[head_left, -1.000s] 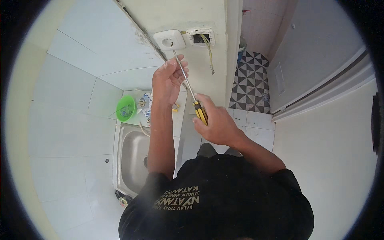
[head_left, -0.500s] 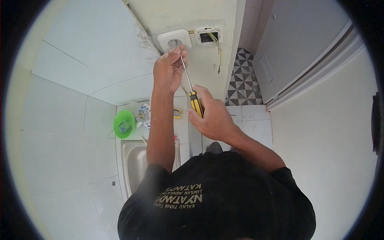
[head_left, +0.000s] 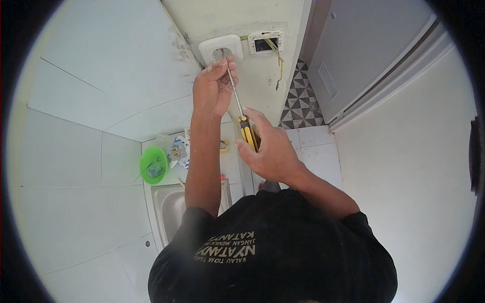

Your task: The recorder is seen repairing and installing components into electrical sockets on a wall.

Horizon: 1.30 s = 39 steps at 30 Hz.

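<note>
A long screwdriver [head_left: 247,134] with a yellow and black handle slants up to a white round-welled wall socket [head_left: 235,46]. My right hand [head_left: 273,151] is closed around its handle, thumb on one side and fingers on the other. Close to the socket's face, my left hand [head_left: 216,86] pinches the thin metal shaft near the tip. The tip sits at the socket's centre, partly hidden by the left fingers. Right of the socket is an open white wall box frame [head_left: 265,43], with yellowish wires [head_left: 274,50] hanging out of it.
Below the left forearm lie a green bowl [head_left: 154,165] with bits inside, a crumpled white and blue packet [head_left: 180,151] and a yellow-handled tool [head_left: 224,146] on a tiled counter. A steel sink [head_left: 169,207] is set in there. A grey door [head_left: 353,55] stands at the right.
The view has shifted slightly, moving the bowl, sink and door a little in the picture. Both hands keep the same grip on the screwdriver at the socket.
</note>
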Motion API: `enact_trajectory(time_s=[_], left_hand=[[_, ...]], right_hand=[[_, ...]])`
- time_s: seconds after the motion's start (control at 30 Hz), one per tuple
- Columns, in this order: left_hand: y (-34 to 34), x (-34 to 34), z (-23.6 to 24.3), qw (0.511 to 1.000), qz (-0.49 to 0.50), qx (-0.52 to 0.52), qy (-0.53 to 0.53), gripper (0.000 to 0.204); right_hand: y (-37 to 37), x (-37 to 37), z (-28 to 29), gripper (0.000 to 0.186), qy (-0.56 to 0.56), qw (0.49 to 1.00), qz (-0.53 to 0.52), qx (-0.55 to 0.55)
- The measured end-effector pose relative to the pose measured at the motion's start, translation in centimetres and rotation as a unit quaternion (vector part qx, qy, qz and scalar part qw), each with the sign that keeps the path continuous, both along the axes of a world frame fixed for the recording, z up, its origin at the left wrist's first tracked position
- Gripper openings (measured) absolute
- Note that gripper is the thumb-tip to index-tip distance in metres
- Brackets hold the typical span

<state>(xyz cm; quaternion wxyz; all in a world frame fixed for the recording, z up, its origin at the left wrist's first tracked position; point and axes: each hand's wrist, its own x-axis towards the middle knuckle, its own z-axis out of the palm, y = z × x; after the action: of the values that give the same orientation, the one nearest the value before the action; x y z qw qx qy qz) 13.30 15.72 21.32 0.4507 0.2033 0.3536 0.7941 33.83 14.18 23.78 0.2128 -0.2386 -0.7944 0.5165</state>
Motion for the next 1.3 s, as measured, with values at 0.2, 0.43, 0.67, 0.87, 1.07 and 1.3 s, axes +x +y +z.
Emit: enact_trajectory(time_s=[0.2, 0.43, 0.67, 0.87, 1.07, 1.3], left_hand=[[-0.3, -0.6, 0.2, 0.991, -0.045, 0.027, -0.123, 0.02], [-0.3, -0.7, 0.4, 0.982, -0.077, 0.032, -0.172, 0.02], [0.0, -0.2, 0.3, 0.981, -0.056, 0.026, -0.187, 0.016], [0.1, -0.4, -0.2, 0.969, -0.098, 0.062, -0.219, 0.018], [0.2, -0.6, -0.3, 0.969, -0.086, 0.048, -0.228, 0.02], [0.2, 0.1, 0.9, 0.97, -0.048, 0.023, -0.238, 0.018]], right_hand=[[-1.5, 0.2, 0.7, 0.07, 0.05, 0.999, 0.0, 0.02], [-2.1, 0.0, 1.0, 0.065, 0.028, 0.999, -0.026, 0.036], [-1.8, 0.1, 0.6, 0.056, 0.079, 0.995, -0.023, -0.058], [-2.1, 0.1, 0.8, 0.056, 0.063, 0.997, -0.044, 0.022], [-2.0, 0.0, 0.5, 0.057, 0.055, 0.997, -0.042, 0.022], [-2.6, -0.3, 1.2, 0.063, 0.046, 0.975, -0.062, 0.21]])
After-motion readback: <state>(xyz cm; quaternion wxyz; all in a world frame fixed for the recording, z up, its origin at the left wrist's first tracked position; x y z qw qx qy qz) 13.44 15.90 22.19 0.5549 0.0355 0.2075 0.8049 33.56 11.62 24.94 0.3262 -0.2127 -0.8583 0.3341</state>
